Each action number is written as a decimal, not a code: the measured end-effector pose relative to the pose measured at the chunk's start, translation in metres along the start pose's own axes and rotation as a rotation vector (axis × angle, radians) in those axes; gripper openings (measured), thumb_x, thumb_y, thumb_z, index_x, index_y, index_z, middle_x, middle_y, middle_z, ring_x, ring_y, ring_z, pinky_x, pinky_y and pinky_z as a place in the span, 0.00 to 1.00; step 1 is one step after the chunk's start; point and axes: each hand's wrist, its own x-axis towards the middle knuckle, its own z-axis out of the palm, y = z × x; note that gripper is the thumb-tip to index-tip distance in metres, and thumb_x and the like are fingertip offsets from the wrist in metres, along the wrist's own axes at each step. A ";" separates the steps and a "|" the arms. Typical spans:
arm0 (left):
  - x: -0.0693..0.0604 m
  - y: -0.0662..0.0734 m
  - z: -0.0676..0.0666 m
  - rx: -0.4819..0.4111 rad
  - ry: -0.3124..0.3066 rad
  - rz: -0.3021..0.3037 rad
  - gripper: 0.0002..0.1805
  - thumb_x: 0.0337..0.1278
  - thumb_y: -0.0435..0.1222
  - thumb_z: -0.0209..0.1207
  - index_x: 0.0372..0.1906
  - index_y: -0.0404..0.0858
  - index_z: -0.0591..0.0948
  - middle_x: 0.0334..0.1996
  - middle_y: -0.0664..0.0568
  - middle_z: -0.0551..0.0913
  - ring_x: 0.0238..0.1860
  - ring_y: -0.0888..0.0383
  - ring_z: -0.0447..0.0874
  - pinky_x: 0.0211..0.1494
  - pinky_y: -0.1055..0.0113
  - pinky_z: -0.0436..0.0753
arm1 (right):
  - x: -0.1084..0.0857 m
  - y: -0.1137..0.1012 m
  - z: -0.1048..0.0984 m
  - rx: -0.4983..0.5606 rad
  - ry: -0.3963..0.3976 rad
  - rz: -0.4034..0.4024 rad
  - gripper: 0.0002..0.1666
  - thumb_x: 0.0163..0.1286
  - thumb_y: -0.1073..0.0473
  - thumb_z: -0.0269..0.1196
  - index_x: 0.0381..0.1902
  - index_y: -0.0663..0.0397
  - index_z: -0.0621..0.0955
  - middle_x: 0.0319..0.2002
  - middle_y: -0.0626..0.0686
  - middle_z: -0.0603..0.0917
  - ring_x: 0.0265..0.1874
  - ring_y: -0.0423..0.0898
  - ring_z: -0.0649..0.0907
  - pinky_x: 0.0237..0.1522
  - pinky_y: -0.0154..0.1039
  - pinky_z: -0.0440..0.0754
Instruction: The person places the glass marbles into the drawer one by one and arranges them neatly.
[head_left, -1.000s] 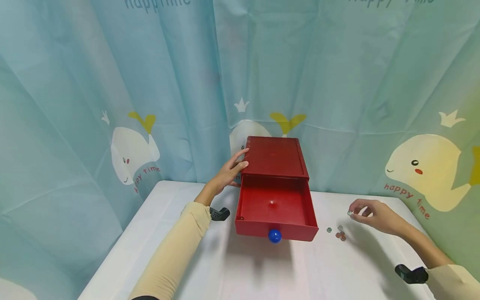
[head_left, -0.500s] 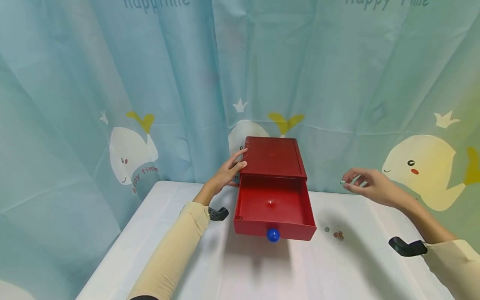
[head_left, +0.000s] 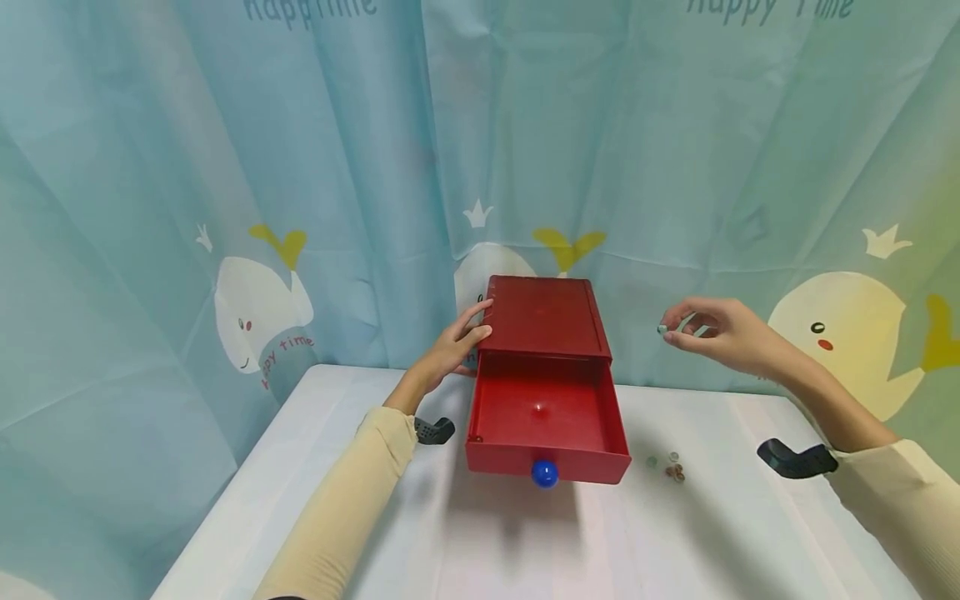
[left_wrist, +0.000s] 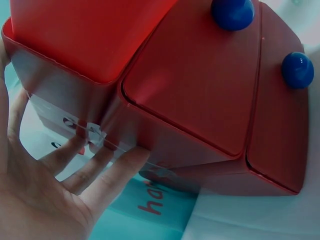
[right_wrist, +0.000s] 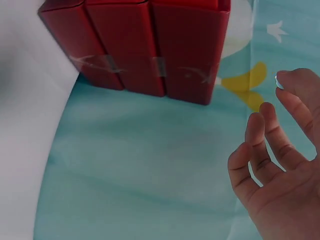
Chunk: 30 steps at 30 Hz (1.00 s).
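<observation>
"What does your right hand hold?"

"My right hand pinches a small pale green piece between thumb and index finger, right at the tips. The other three fingers hang apart from the pinch, loosely bent. I can't make out any long axis in something so tiny."

"And where does the drawer lie from there?"

"The drawn-out top drawer is to the left of that hand and lower, with a gap between them; I cannot tell how much of it is depth. Its long sides run toward me, with a blue knob on the front."

"Which hand is nearer to it?"

"My left hand. Its fingers are spread, touching the left side of the red cabinet, none of them curled round it."

"How is the right arm posed?"

"The forearm slants up from my lower right, the hand raised well above the table, fingertips pointing left toward the cabinet. Below those fingertips, on the tabletop, lie a green piece, a clear piece and some brown pieces."
</observation>
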 end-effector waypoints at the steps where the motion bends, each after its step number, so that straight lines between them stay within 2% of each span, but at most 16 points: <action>1: 0.000 0.000 0.000 0.000 0.000 0.003 0.34 0.73 0.54 0.53 0.79 0.67 0.59 0.76 0.46 0.65 0.71 0.43 0.69 0.55 0.40 0.83 | 0.002 -0.002 0.000 0.006 -0.003 0.000 0.08 0.67 0.64 0.71 0.42 0.48 0.85 0.43 0.50 0.87 0.36 0.40 0.83 0.34 0.31 0.82; 6: 0.000 0.002 0.000 -0.001 -0.003 0.017 0.34 0.72 0.55 0.53 0.80 0.67 0.59 0.76 0.45 0.65 0.71 0.42 0.69 0.54 0.39 0.84 | 0.013 -0.013 -0.002 0.025 -0.019 -0.019 0.08 0.67 0.64 0.71 0.42 0.50 0.85 0.42 0.49 0.86 0.36 0.42 0.83 0.33 0.32 0.83; 12: 0.000 0.002 -0.001 0.003 -0.001 0.019 0.34 0.73 0.54 0.52 0.80 0.66 0.59 0.76 0.44 0.64 0.71 0.42 0.69 0.54 0.40 0.84 | 0.021 -0.023 0.000 0.039 -0.014 -0.005 0.09 0.66 0.66 0.72 0.41 0.47 0.85 0.41 0.47 0.86 0.35 0.43 0.84 0.34 0.32 0.83; 30: 0.001 -0.002 0.000 -0.002 0.005 0.014 0.34 0.72 0.54 0.53 0.79 0.66 0.60 0.77 0.45 0.63 0.71 0.42 0.69 0.54 0.38 0.83 | 0.039 -0.034 0.008 0.076 -0.049 -0.034 0.08 0.67 0.65 0.71 0.41 0.48 0.85 0.39 0.47 0.86 0.34 0.44 0.84 0.35 0.35 0.83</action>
